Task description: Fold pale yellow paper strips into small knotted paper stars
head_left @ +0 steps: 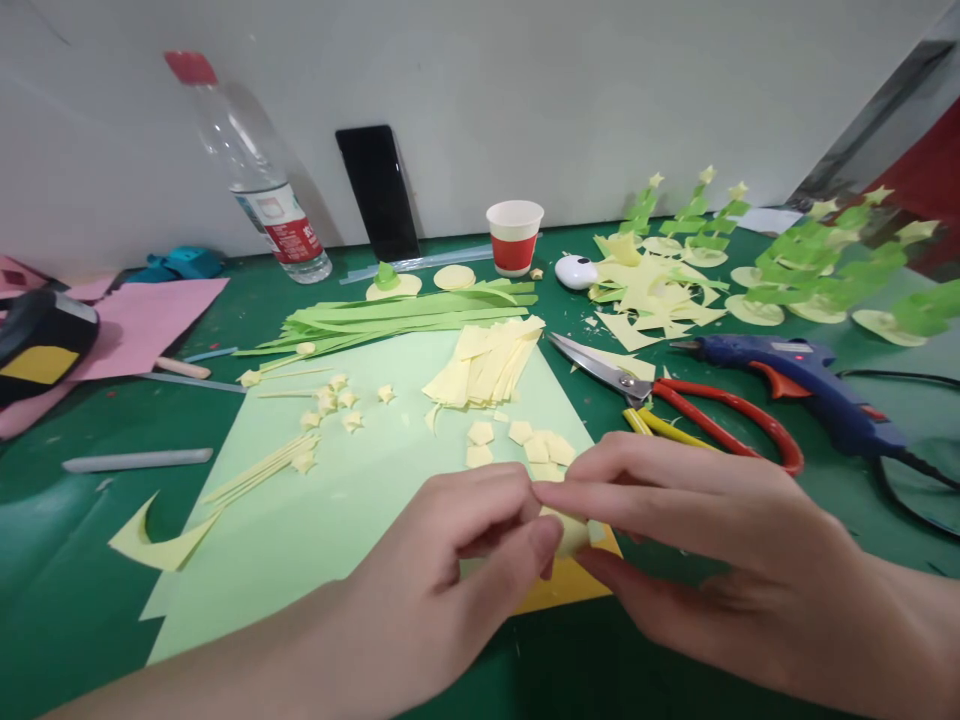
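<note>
Between my two hands, low and right of centre, is a pale yellow paper piece (pixel 571 535), bent into a curve. My left hand (pixel 465 570) pinches it from the left with thumb and fingers. From the other side my right hand (pixel 697 540) grips it, fingertips meeting the left ones. Part of the piece is hidden by the fingers. Just beyond lie several folded yellow paper pentagons (pixel 540 445). Farther up the light green sheet (pixel 360 500) rests a pile of yellow paper strips (pixel 487 360). Small yellow paper stars (pixel 330 397) are scattered to the left.
Red-handled scissors (pixel 637 385) and a blue glue gun (pixel 802 375) lie right. Behind are green strips (pixel 405 315), a paper cup (pixel 514 240), a phone (pixel 379 195) and a bottle (pixel 262 190). Paper plants (pixel 795 265) stand far right; a tape measure (pixel 45 345) sits left.
</note>
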A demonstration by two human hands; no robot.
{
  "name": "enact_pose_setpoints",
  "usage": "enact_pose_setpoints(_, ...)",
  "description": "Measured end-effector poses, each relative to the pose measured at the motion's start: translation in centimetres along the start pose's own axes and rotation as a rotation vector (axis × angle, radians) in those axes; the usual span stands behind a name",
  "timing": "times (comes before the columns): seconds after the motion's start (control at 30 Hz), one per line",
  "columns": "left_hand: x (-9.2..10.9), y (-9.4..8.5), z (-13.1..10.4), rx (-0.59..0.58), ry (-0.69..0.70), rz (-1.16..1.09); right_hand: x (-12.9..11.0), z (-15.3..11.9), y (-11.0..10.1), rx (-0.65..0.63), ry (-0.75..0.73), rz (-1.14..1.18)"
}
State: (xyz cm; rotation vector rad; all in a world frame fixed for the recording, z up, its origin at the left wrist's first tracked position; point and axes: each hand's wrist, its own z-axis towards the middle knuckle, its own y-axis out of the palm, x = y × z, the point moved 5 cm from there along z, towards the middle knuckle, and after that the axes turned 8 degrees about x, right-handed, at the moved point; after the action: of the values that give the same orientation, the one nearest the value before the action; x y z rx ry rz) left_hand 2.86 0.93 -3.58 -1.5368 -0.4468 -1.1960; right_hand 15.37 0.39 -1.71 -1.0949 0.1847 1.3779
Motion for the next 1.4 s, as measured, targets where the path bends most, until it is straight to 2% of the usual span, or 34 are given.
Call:
enact_pose_setpoints(0.17, -0.2, 0.1, -0.3, -0.005, -0.044, -0.168, 0.2, -0.2, -0.1, 0.034, -0.015, -0.075)
enact_pose_setpoints(0.27, -0.1, 0.3, -0.4, -0.028, -0.062, -0.165, 0.0, -0.3, -0.1, 0.020, -0.060, -0.080)
enact_pose_setpoints(0.33, 0.2, 0.0, -0.3, -0.004, 0.005, -0.101, 0.0, -0.2, -0.4, 0.021, -0.040, -0.089)
enact_pose_setpoints(0.43, 1.0, -0.6, -0.1, 0.061, 0.227, 0.030, 0.0, 0.1, -0.8, 0.046, 0.016, -0.058)
enact_pose_setpoints(0.5, 1.3, -0.8, -0.2, 0.078, 0.323, 0.121, 0.1, 0.3, -0.8, 0.057, 0.027, -0.017)
enact_pose_setpoints(0.67, 1.1, -0.8, -0.1, 0.104, 0.366, 0.256, 0.5, 0.1, -0.3, 0.044, 0.040, -0.011)
enact_pose_setpoints(0.87, 1.5, -0.7, -0.3, 0.148, 0.479, 0.411, 0.5, 0.0, -0.4, 0.041, 0.047, -0.015)
enact_pose_setpoints(1.1, 2.2, -0.8, -0.7, 0.182, 0.630, 0.624, 0.5, 0.1, -0.2, -0.050, 0.070, 0.019)
enact_pose_setpoints(1.3, 2.4, -0.9, -0.7, 0.186, 0.633, 0.625, 0.2, -0.1, -0.2, -0.057, 0.054, 0.002)
enact_pose_setpoints(1.4, 2.1, -1.0, -0.5, 0.128, 0.519, 0.480, 0.1, -0.2, -0.3, -0.050, 0.037, 0.018)
